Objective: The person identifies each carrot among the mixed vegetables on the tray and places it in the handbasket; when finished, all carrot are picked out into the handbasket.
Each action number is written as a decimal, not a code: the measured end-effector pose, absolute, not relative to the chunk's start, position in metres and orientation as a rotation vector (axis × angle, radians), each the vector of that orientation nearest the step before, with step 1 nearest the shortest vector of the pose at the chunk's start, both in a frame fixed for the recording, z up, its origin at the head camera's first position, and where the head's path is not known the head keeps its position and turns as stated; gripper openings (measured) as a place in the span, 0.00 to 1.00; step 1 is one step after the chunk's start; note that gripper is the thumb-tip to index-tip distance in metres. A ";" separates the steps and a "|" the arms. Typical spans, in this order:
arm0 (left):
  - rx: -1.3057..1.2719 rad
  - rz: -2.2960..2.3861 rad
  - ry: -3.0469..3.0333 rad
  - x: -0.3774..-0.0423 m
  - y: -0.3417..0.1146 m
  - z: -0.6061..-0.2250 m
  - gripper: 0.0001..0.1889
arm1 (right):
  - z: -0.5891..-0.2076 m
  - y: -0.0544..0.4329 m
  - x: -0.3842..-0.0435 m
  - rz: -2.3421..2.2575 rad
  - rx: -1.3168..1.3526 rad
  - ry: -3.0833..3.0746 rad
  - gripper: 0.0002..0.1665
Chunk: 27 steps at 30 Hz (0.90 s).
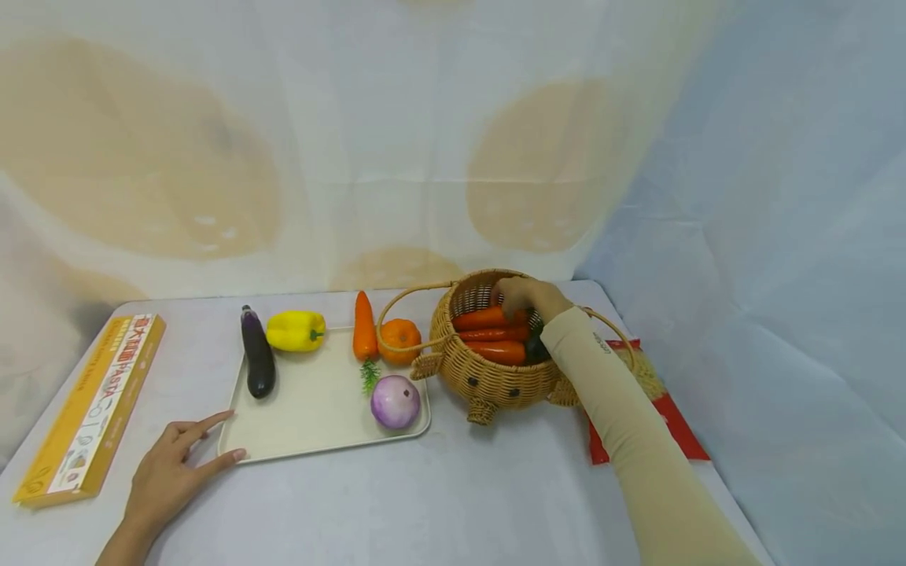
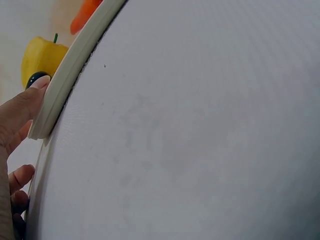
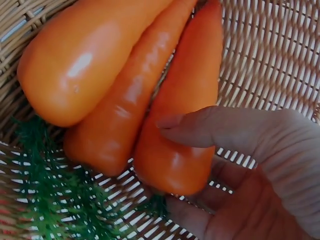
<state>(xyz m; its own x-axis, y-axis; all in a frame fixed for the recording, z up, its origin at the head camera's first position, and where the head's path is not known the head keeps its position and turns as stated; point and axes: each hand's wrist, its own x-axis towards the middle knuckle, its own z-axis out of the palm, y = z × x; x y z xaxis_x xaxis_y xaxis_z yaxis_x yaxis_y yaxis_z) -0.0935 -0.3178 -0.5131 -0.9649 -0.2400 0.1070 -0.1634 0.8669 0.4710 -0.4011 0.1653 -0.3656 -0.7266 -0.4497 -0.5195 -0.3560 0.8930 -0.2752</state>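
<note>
My right hand (image 1: 520, 297) reaches into a wicker basket (image 1: 495, 385) with an animal face. In the right wrist view its thumb lies on top of a carrot (image 3: 187, 90) and the fingers curl round the underside. Two more carrots (image 3: 107, 132) lie alongside, green fronds at their ends. At the front left corner of a cream tray (image 1: 311, 417), my left hand (image 1: 166, 475) touches the rim with spread thumb and forefinger. The tray bears an eggplant (image 1: 259, 358), a yellow bell pepper (image 1: 296, 331), a carrot (image 1: 364, 330), an orange pumpkin-like vegetable (image 1: 399, 340) and a purple onion (image 1: 395, 402).
A yellow pasta box (image 1: 92, 405) lies at the table's left side. Partly hidden by the right sleeve, a red packet (image 1: 675, 424) lies to the right of the basket. The basket's left handle (image 1: 406, 292) leans out over the tray. Cloth walls stand behind and to the right.
</note>
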 end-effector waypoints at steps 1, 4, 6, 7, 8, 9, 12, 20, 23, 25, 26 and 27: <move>0.307 -0.702 -2.871 -0.094 -0.317 -0.513 0.37 | -0.367 0.166 -0.401 -0.201 -0.580 2.467 0.33; 0.292 -0.698 -2.862 -0.095 -0.314 -0.514 0.37 | -0.373 0.169 -0.400 -0.184 -0.596 2.490 0.32; 0.289 -0.698 -2.863 -0.096 -0.312 -0.514 0.37 | -0.376 0.172 -0.400 -0.171 -0.617 2.503 0.31; 0.291 -0.699 -2.866 -0.097 -0.311 -0.514 0.37 | -0.377 0.173 -0.400 -0.168 -0.625 2.506 0.31; 0.293 -0.699 -2.869 -0.097 -0.310 -0.514 0.38 | -0.378 0.173 -0.401 -0.165 -0.633 2.511 0.30; 0.294 -0.700 -2.869 -0.098 -0.309 -0.514 0.38 | -0.379 0.174 -0.401 -0.166 -0.637 2.513 0.30; 0.292 -0.696 -2.873 -0.099 -0.307 -0.513 0.38 | -0.380 0.176 -0.404 -0.167 -0.640 2.517 0.30; 0.288 -0.690 -2.892 -0.105 -0.306 -0.513 0.39 | -0.377 0.178 -0.410 -0.172 -0.669 2.521 0.31; 0.301 -0.693 -2.900 -0.107 -0.307 -0.514 0.39 | -0.366 0.175 -0.410 -0.187 -0.701 2.515 0.29; 0.305 -0.694 -2.899 -0.107 -0.308 -0.515 0.39 | -0.355 0.172 -0.408 -0.213 -0.731 2.511 0.29; 0.304 -0.693 -2.896 -0.108 -0.308 -0.515 0.39 | -0.349 0.169 -0.406 -0.238 -0.747 2.504 0.28; 0.300 -0.690 -2.892 -0.108 -0.308 -0.515 0.39 | -0.342 0.167 -0.403 -0.259 -0.766 2.507 0.28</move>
